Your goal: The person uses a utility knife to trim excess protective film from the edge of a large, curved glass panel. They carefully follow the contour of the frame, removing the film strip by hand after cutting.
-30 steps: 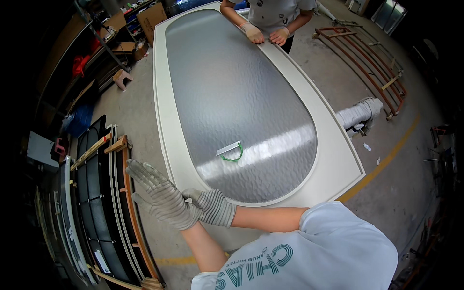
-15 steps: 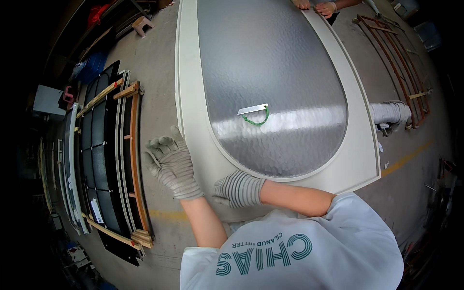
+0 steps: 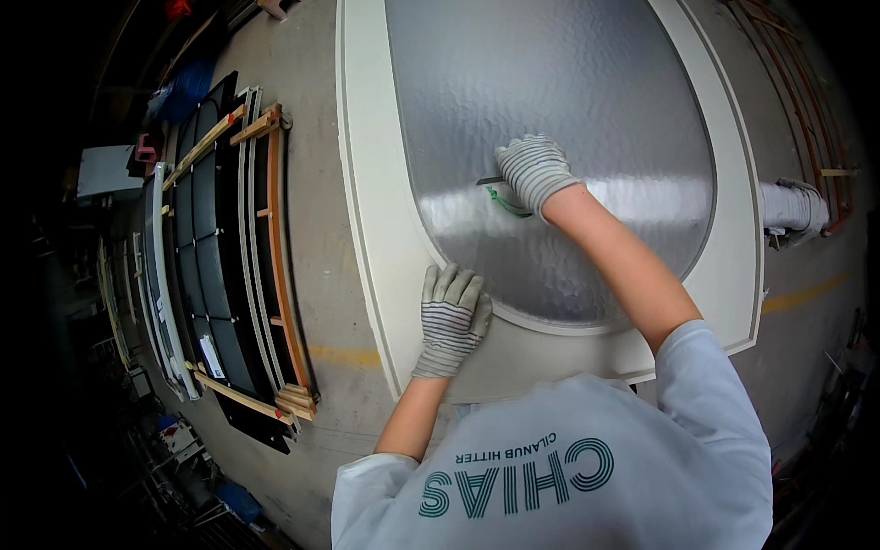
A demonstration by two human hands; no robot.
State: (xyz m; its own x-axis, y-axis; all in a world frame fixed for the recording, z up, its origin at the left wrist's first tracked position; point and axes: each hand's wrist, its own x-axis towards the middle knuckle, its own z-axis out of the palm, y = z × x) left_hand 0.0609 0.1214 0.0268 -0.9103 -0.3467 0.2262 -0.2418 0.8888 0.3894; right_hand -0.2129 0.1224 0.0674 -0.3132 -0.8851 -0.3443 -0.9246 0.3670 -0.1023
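Note:
A large cream panel (image 3: 371, 174) lies in front of me with a rounded, rippled glass pane (image 3: 550, 82) set in it. On the glass is a slim flat metal strip (image 3: 489, 181) with a green cord loop (image 3: 507, 203). My right hand (image 3: 536, 174), in a grey striped glove, closes over the strip's right end and hides that part. Resting on the panel's near left part, beside the glass rim, my left hand (image 3: 451, 316) in a matching glove has its fingers stretched out and holds nothing.
Left on the floor stand framed dark panels (image 3: 192, 266) with wooden battens (image 3: 280, 257). A wrapped white roll (image 3: 793, 206) lies at the right, near a reddish metal rack (image 3: 807, 110). Yellow lines mark the concrete floor.
My right hand has reached forward from the near edge onto the metal strip. My left hand has come from beside the panel onto it. Another person's hands at the far edge have left view.

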